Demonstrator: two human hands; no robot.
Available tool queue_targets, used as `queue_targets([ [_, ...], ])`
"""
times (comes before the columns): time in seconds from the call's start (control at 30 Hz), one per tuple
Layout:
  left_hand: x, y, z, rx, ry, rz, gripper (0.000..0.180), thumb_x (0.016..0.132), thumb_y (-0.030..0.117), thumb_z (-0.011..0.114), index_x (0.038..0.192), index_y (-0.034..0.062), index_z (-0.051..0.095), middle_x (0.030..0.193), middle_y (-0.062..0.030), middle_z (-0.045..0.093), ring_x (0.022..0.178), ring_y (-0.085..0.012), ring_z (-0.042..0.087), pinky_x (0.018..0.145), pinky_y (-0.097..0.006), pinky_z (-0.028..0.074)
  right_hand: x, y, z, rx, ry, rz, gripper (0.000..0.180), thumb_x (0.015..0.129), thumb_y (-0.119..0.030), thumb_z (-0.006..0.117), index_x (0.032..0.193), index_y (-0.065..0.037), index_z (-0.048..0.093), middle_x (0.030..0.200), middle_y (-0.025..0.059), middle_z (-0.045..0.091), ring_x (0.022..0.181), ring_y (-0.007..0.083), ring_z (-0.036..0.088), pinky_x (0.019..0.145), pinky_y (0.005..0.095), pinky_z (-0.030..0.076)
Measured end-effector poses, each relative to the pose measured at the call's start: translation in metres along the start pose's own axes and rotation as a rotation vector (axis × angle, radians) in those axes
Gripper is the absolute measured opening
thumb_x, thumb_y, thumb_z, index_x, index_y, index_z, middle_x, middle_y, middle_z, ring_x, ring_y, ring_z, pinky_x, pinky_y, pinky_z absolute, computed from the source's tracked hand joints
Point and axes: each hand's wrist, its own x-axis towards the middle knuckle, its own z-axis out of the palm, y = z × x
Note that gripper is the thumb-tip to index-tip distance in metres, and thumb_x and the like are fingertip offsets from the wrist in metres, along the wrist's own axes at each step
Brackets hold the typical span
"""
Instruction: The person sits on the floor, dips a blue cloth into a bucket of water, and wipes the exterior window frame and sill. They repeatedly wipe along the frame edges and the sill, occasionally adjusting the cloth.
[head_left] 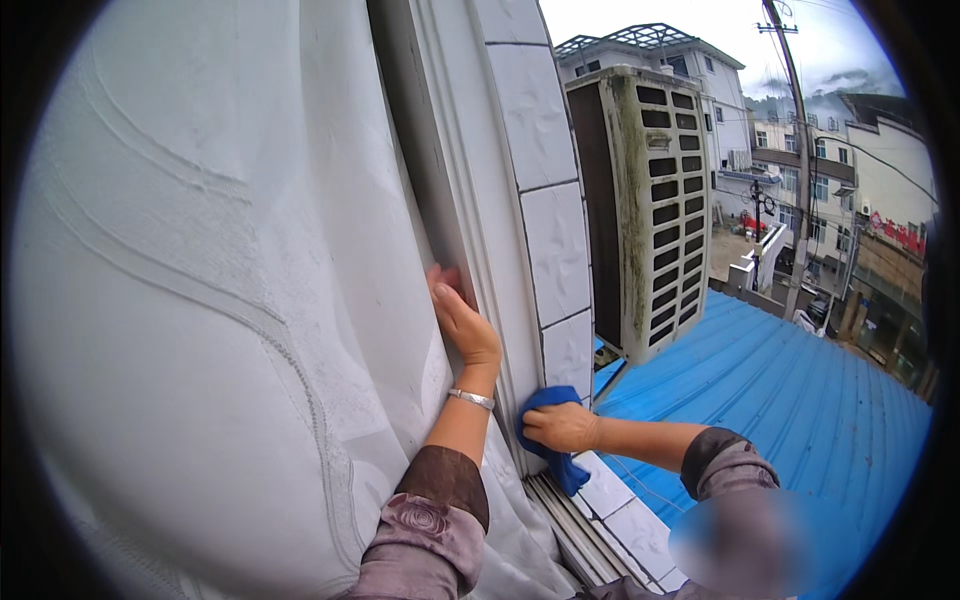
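My right hand [565,427] is closed on a blue cloth [572,472], bunched in the fingers and pressed against the lower part of the white window frame [505,300], where it meets the white wall tiles [556,250]. My left hand [468,325], with a silver bracelet at the wrist, is raised between the white curtain [300,250] and the frame. Its fingers are stretched out and hold nothing that I can see. They are partly blurred by the dark gap beside the curtain.
Outside, an air conditioner's outdoor unit [650,210] with a grimy grille juts from the tiled wall. A blue corrugated roof [780,400] lies below it. The window's sliding track [575,535] runs along the sill. Beyond stand a utility pole [798,150] and several buildings.
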Motion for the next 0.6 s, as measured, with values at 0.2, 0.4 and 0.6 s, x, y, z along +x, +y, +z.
queue_targets([
  [0.2,0.0,-0.01,-0.002,0.126,0.019,0.045,0.054,0.101,0.047,0.027,0.128,0.0022,0.041,0.11,-0.0112,0.052,0.096,-0.0182,0.05,0.085,-0.029,0.041,0.073,0.061,-0.113,-0.361,0.785,0.311,0.008,0.072,-0.008,0.056,0.076,-0.014,0.053,0.073,0.0058,0.052,0.06,0.0225,0.057,0.047,0.0339,0.045],
  [0.4,-0.001,-0.007,0.0,0.13,-0.001,0.101,0.036,0.103,0.03,0.033,0.126,0.0032,0.042,0.111,-0.0116,0.052,0.101,-0.0189,0.05,0.091,-0.029,0.04,0.194,0.152,-0.295,-0.673,1.177,0.297,0.024,0.073,-0.004,0.054,0.095,-0.011,0.06,0.094,0.0108,0.058,0.084,0.0306,0.058,0.069,0.04,0.05],
  [0.6,-0.004,-0.005,-0.004,0.309,-0.033,0.234,0.032,0.102,0.022,0.037,0.124,-0.0011,0.042,0.11,-0.0128,0.053,0.101,-0.0204,0.051,0.09,-0.03,0.042,0.261,0.22,-0.405,-0.961,0.856,0.203,0.022,0.083,-0.014,0.047,0.093,-0.005,0.064,0.107,0.0155,0.055,0.107,0.0348,0.052,0.091,0.0452,0.043],
])
